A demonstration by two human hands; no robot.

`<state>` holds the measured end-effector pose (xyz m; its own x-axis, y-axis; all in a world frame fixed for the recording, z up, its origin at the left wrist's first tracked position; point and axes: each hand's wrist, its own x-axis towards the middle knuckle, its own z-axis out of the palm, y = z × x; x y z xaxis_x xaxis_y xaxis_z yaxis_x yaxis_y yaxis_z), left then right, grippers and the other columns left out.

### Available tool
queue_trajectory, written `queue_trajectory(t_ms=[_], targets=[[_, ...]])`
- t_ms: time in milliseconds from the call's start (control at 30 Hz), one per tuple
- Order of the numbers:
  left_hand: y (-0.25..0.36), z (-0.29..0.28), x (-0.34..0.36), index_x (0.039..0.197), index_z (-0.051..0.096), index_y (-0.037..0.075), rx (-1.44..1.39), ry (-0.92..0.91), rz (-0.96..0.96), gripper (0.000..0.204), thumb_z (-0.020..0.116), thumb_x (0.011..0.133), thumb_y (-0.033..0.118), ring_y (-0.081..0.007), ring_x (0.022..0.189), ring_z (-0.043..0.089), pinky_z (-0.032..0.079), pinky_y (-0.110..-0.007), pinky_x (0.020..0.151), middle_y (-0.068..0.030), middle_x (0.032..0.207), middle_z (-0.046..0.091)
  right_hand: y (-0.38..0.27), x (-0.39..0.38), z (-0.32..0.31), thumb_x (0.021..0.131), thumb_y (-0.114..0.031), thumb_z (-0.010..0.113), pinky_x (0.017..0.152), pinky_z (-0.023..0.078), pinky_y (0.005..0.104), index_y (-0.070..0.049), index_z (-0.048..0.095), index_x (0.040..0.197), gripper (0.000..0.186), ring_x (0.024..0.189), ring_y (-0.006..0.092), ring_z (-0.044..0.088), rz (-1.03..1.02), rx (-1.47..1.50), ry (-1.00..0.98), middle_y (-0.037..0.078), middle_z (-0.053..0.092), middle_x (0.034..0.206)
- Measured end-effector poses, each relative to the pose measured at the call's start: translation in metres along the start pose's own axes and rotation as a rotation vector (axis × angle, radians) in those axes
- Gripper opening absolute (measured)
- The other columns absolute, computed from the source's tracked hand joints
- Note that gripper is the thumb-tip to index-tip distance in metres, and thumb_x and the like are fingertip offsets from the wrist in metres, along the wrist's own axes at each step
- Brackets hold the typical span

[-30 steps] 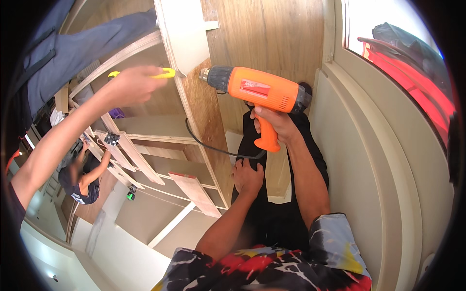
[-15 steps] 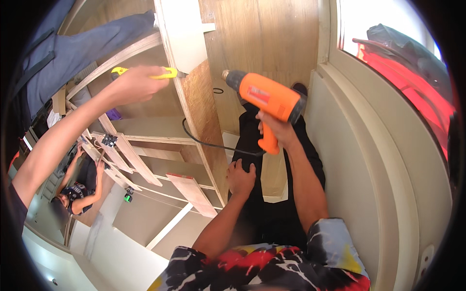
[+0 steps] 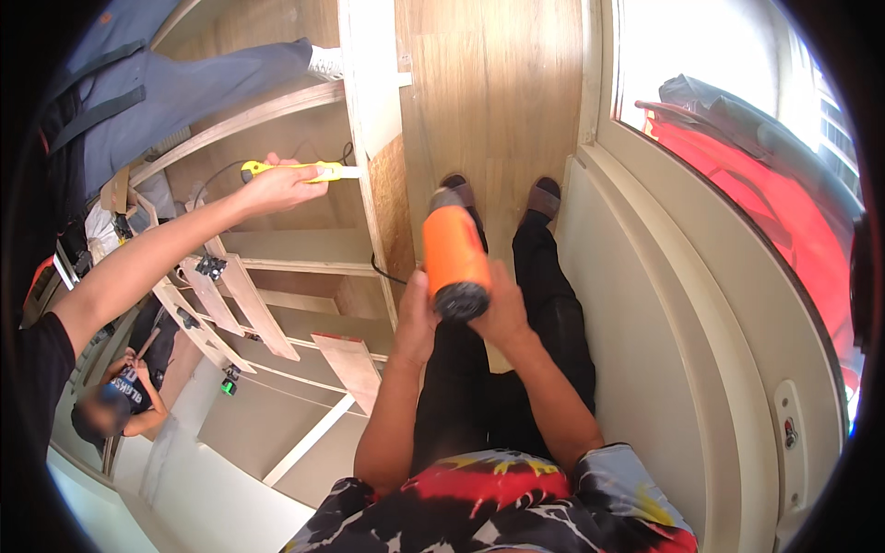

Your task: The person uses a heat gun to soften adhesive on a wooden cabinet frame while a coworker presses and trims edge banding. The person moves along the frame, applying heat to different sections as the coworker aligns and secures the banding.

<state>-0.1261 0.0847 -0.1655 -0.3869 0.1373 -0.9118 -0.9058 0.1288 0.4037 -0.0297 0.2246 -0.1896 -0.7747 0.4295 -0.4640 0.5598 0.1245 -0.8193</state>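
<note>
An orange heat gun [image 3: 454, 249] with a black rear cap is up in front of my legs, its metal nozzle facing away from me. My right hand [image 3: 502, 309] is closed on its grip, which the body of the gun mostly hides. On the gun's other side, my left hand [image 3: 417, 321] is raised close against it. The left fingers are largely out of sight behind the gun. A black cord [image 3: 387, 274] runs left from there. At the left, another person's hand [image 3: 277, 189] holds a yellow utility knife [image 3: 290, 172] by the edge of a wooden panel [image 3: 392, 203].
The open wooden frame [image 3: 304, 267] with crosspieces lies on the left. A second person [image 3: 138, 387] is farther off at lower left. To my right is a beige door panel [image 3: 645, 304] with a window showing red and dark bags [image 3: 747, 166]. Wood flooring [image 3: 489, 83] stretches ahead.
The heat gun has swung left and down, turning its nozzle away from me. My left hand has risen from my thigh to the gun. The other person's knife has shifted right and slightly down.
</note>
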Motion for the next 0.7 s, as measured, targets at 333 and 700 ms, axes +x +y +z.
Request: queue_trajectory(t_ms=[333,700], targets=[[0.107,-0.112,-0.134,0.145,0.045,0.001,-0.152,-0.029,-0.186,0.071,0.074,0.082,0.013,-0.0270,0.116,0.067,0.058,-0.043,0.100,-0.0148,0.131,0.062,-0.060,0.041,-0.001,0.094,-0.024,0.069,0.085,0.059,0.0369,-0.004,0.077,0.107,0.026,0.091,0.0296,0.075,0.107,0.390,-0.842,0.014,0.078,0.097],[0.072,-0.131,-0.125,0.144,0.039,0.006,0.369,0.176,0.018,0.082,0.071,0.070,-0.003,-0.0253,0.109,0.066,0.057,-0.042,0.095,-0.0109,0.122,0.060,0.007,0.139,0.054,0.097,-0.023,0.065,0.071,0.055,0.0446,0.005,0.071,0.093,0.028,0.079,0.0378,0.073,0.267,0.136,0.060,0.024,0.072,0.083]])
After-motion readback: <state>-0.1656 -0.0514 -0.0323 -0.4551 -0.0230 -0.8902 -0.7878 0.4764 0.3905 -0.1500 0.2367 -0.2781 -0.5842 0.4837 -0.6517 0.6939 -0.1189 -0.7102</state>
